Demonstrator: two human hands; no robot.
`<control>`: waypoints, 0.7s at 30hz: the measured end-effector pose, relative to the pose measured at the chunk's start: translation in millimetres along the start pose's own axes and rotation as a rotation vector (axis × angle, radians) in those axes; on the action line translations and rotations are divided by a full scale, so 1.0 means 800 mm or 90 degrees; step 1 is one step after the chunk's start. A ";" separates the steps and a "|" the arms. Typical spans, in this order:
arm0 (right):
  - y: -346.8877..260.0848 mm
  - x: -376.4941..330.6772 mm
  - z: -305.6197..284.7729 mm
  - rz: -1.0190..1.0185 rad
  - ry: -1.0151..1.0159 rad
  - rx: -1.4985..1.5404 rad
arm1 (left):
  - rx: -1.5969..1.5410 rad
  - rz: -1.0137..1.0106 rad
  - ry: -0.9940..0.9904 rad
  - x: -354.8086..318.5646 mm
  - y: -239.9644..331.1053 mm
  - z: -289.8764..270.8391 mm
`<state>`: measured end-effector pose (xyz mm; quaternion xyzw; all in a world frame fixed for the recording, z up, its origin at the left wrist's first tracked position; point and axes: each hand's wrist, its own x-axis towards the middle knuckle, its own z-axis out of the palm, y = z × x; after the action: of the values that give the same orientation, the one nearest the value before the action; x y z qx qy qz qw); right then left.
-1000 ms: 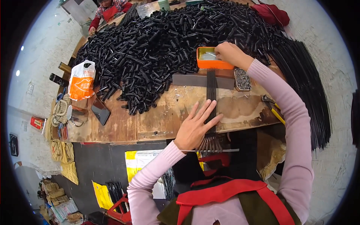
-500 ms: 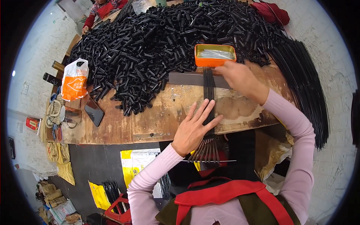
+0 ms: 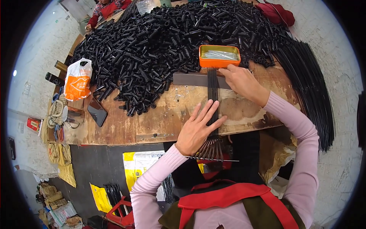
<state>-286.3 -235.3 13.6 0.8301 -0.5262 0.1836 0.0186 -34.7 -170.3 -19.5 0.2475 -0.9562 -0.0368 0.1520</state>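
A row of thin black rods (image 3: 212, 87) lies side by side across the near part of the table. My left hand (image 3: 196, 128) rests flat on them, its fingers stretched out. At the near end the rods fan out over the table edge, and a thin metal wire (image 3: 228, 160) runs crosswise at their tips. My right hand (image 3: 242, 81) is closed in a pinch beside the rods' far ends; what the fingertips hold is too small to make out. Just beyond is an orange tin (image 3: 220, 63) with thin silver wires (image 3: 220, 55) in it. A flat grey bar (image 3: 190, 79) lies under the rods.
A large heap of short black tubes (image 3: 152, 49) covers the table's far side. Long black rods (image 3: 309, 87) hang over the right edge. At left are a phone (image 3: 97, 112) and a white-orange plastic bag (image 3: 77, 82). Another person's hand (image 3: 88, 27) is at the far left.
My right hand has come to the far ends of the rods, its fingertips now lower and pinched there. The left hand stays flat on the rods.
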 end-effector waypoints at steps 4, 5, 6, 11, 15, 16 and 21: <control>0.004 0.001 0.001 -0.017 0.020 0.002 | 0.037 0.010 -0.012 0.001 -0.001 0.001; 0.005 0.001 0.001 -0.014 0.018 0.001 | 0.037 0.010 -0.012 0.001 -0.001 0.002; 0.006 0.001 0.001 -0.011 0.016 0.000 | 0.035 0.010 -0.012 0.002 -0.001 0.003; 0.005 0.004 0.004 -0.006 0.004 -0.001 | 0.043 0.011 -0.009 0.001 -0.002 0.002; 0.005 0.001 0.006 -0.014 0.023 -0.013 | 0.042 0.013 -0.009 0.001 -0.002 0.004; 0.003 0.003 0.006 -0.014 0.023 -0.012 | 0.052 0.014 -0.009 0.001 -0.002 0.005; 0.014 0.011 0.017 -0.058 0.064 -0.034 | 0.039 0.009 -0.013 0.001 -0.001 0.002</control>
<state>-288.8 -250.8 2.2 0.8420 -0.4911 0.2101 0.0756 -35.4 -171.7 -21.1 0.2451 -0.9600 -0.0089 0.1349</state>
